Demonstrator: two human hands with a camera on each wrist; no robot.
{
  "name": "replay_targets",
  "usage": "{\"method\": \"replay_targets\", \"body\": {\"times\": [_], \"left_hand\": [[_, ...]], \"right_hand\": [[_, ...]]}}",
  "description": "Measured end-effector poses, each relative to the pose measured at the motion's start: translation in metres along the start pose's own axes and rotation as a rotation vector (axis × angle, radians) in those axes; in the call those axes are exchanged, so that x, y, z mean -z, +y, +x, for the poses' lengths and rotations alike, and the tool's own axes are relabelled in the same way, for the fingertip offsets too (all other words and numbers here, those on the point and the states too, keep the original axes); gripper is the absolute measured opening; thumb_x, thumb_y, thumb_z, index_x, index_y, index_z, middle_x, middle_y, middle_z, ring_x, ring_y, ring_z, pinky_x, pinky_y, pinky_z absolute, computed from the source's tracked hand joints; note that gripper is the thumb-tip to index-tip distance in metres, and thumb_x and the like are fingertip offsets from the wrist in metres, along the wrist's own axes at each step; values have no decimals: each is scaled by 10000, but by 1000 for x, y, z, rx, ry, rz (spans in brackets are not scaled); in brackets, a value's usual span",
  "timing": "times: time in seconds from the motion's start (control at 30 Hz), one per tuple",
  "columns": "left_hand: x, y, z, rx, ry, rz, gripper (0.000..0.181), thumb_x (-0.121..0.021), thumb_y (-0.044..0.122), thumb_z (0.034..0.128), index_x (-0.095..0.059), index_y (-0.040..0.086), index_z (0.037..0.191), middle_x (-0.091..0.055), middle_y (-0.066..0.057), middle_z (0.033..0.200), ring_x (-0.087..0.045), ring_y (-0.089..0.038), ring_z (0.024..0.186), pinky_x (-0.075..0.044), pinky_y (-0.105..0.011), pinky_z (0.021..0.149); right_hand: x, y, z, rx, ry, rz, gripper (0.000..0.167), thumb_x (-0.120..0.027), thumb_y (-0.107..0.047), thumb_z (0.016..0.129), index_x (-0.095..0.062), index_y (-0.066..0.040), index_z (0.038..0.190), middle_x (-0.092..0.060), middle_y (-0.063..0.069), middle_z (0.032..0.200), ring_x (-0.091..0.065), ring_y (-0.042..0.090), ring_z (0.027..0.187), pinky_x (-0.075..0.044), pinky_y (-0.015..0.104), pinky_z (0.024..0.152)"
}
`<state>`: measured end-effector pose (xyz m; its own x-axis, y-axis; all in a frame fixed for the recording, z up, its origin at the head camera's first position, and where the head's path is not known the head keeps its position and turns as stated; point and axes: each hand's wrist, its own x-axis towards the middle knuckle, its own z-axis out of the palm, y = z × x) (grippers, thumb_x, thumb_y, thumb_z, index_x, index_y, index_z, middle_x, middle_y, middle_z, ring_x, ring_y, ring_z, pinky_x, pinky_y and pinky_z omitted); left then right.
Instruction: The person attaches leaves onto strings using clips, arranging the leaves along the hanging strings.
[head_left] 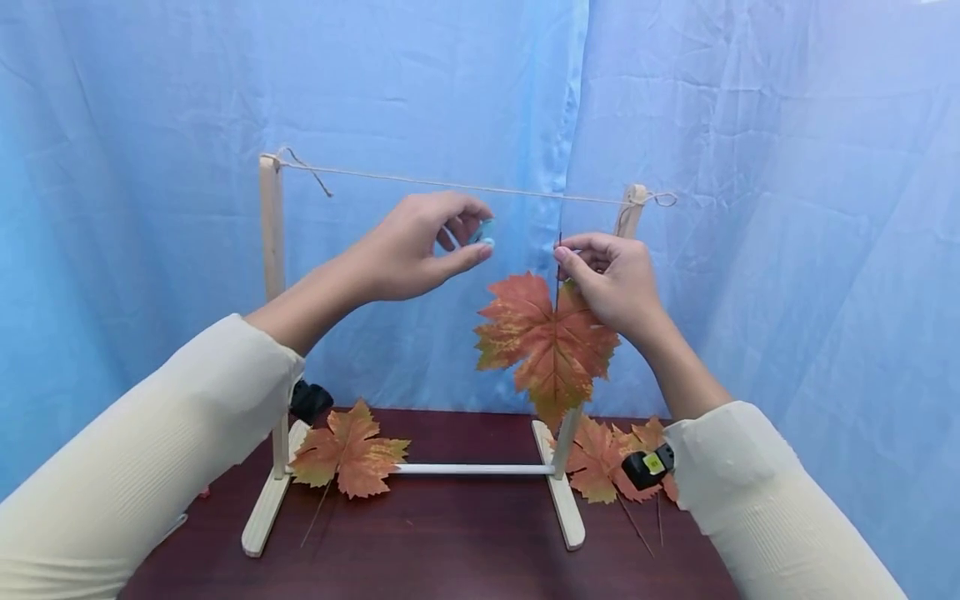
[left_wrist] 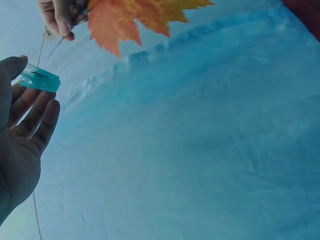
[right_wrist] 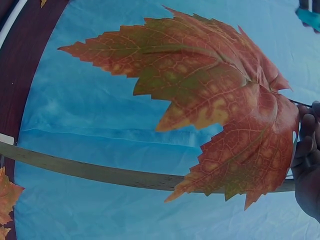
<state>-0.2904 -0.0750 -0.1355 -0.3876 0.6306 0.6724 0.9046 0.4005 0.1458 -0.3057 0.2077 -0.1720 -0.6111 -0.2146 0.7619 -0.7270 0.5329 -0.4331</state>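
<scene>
My left hand (head_left: pixel 431 246) pinches a small translucent teal plastic clip (left_wrist: pixel 40 78) between thumb and fingers, just below the string (head_left: pixel 450 183). In my right hand (head_left: pixel 618 279) an orange-green artificial maple leaf (head_left: pixel 551 342) hangs by its thin dark stem, pinched between thumb and forefinger. The leaf's top sits below the string, apart from it. The right wrist view shows the leaf (right_wrist: pixel 215 90) close up, with part of the right hand (right_wrist: pixel 307 155) at the edge.
A wooden frame with a left post (head_left: pixel 272 225) and right post (head_left: pixel 630 212) carries the string. A white rod (head_left: pixel 472 470) joins its feet. One leaf (head_left: pixel 352 450) lies by the left foot; more leaves (head_left: pixel 596 462) lie right on the dark red table (head_left: pixel 450 542). Blue cloth (head_left: pixel 420 92) hangs behind.
</scene>
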Motion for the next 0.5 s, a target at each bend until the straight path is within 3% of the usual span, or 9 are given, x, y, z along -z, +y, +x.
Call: {"method": "replay_targets", "body": {"times": [0.33,0.5], "left_hand": [[3,7,40,-47,116,44,369,-653,189,1024,-612,-40,1310,-656,-116,1086,-640,-189,967,-534,-289,876],[3,10,56,-30,157,38,371,-638,198,1032,-605,-43,1313,-655,-102,1068,-641,-173,959,-524,-267,884]], "right_hand": [[1,1,1,5,6,-24,210,-687,-185,1008,-778,1,1041,-738,118,774,-627,95,588,-440,206,503],[1,0,1,15,3,-28,206,-683,-180,1009,-778,1,1036,-736,115,769,-620,104,578,-433,211,493]]}}
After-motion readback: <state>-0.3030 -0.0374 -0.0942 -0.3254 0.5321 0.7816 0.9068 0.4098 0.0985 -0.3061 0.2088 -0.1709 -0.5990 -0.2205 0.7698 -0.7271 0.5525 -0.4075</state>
